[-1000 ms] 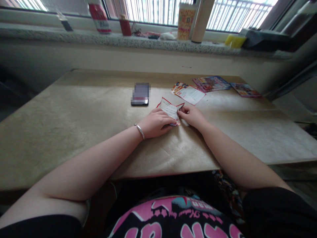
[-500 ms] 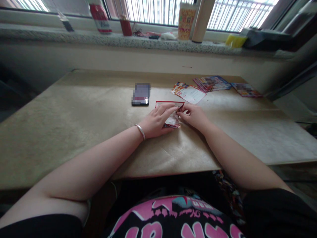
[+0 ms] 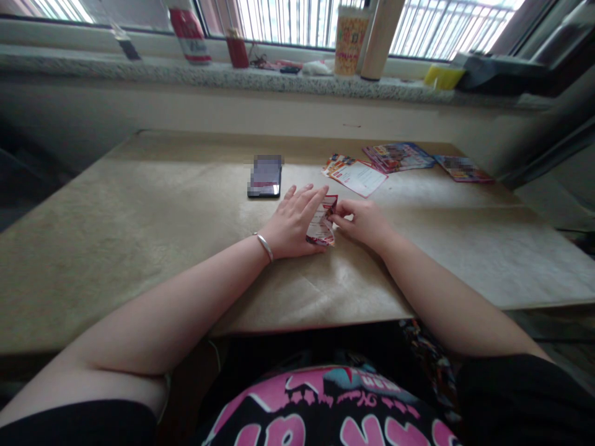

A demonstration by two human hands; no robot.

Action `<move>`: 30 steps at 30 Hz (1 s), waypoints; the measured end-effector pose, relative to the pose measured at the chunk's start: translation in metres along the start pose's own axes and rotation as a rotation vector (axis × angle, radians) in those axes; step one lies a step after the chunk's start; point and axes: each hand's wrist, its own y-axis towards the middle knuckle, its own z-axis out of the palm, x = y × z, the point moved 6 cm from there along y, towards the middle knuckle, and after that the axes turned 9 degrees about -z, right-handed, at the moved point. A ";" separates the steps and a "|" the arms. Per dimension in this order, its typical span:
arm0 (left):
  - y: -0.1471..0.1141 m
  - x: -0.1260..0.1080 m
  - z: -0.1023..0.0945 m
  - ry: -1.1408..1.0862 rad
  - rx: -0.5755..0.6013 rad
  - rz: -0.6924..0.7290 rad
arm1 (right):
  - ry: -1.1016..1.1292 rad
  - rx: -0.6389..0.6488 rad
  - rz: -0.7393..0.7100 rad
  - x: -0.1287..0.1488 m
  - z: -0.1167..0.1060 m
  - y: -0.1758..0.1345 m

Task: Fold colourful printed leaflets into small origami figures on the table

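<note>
A small printed paper card [image 3: 320, 223] with red edges lies on the table in front of me, its right side bent up and partly folded. My left hand [image 3: 297, 222] rests over the card's left part, fingers stretched out and the thumb along the near edge. With bent fingers, my right hand [image 3: 357, 220] pinches the card's raised right edge. The left hand covers much of the card.
A phone [image 3: 264, 176] lies beyond my left hand. Past the right hand are a white-backed card [image 3: 360, 178] on other cards, a stack of colourful cards [image 3: 400, 156] and another pile [image 3: 463, 168]. Bottles and a patterned cup [image 3: 351, 43] stand on the windowsill [image 3: 279, 79].
The card has turned and its right side is bent up more. My left fingers have lifted and spread away from the far edge. My right hand has shifted slightly nearer to me.
</note>
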 end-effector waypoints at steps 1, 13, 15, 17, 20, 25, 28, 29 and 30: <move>0.000 0.000 -0.001 0.003 -0.004 0.004 | 0.005 0.003 -0.009 0.001 0.000 0.000; 0.002 0.003 -0.006 0.047 0.018 -0.019 | 0.118 -0.100 -0.033 0.001 -0.007 -0.001; 0.002 0.005 -0.005 0.060 0.031 -0.056 | 0.151 -0.119 -0.033 0.001 -0.007 -0.001; 0.003 0.007 -0.004 0.066 0.031 -0.088 | 0.186 -0.130 -0.034 0.001 -0.006 -0.001; 0.004 0.007 -0.005 0.046 0.011 -0.089 | 0.256 -0.140 -0.020 0.001 -0.004 -0.001; 0.005 0.004 -0.008 -0.032 -0.019 -0.066 | 0.429 -0.148 0.038 -0.003 0.001 0.000; 0.005 0.005 -0.010 -0.072 -0.050 -0.103 | 0.524 -0.155 0.048 -0.005 0.003 0.000; 0.005 0.006 -0.011 -0.080 -0.060 -0.119 | 0.547 -0.159 0.046 -0.005 0.003 0.000; 0.005 0.006 -0.011 -0.085 -0.070 -0.133 | 0.568 -0.159 0.041 -0.005 0.003 0.000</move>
